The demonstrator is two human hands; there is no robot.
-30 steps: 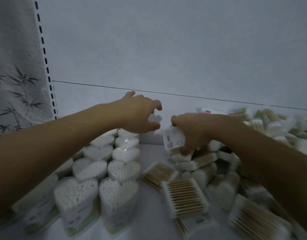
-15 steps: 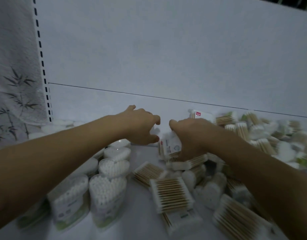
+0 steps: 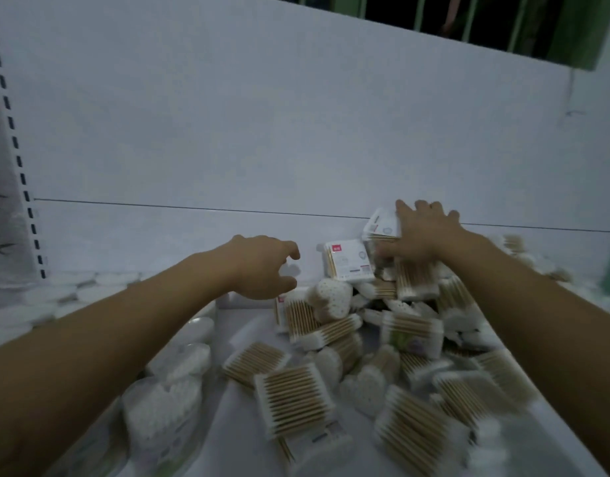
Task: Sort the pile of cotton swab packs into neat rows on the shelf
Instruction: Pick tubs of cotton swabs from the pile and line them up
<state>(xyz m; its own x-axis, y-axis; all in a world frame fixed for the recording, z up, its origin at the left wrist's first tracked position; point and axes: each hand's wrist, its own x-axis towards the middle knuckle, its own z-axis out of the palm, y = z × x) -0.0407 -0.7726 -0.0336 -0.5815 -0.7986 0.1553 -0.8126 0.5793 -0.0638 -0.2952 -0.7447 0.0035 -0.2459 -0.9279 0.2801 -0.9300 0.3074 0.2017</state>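
While right hand (image 3: 420,232) holds pack (image 3: 382,223) by backboard (image 3: 296,132), bare shelf (image 3: 248,325) lies left.

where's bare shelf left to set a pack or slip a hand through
One bare lane of shelf runs between the heart packs on the left and the pile, back to the wall beneath the left hand. A small gap also lies left of the upright pack. Everything right of that, around the right hand, is crowded.

White shelf (image 3: 241,421) — heart-shaped packs (image 3: 179,363) left, jumbled swab packs (image 3: 410,335) right
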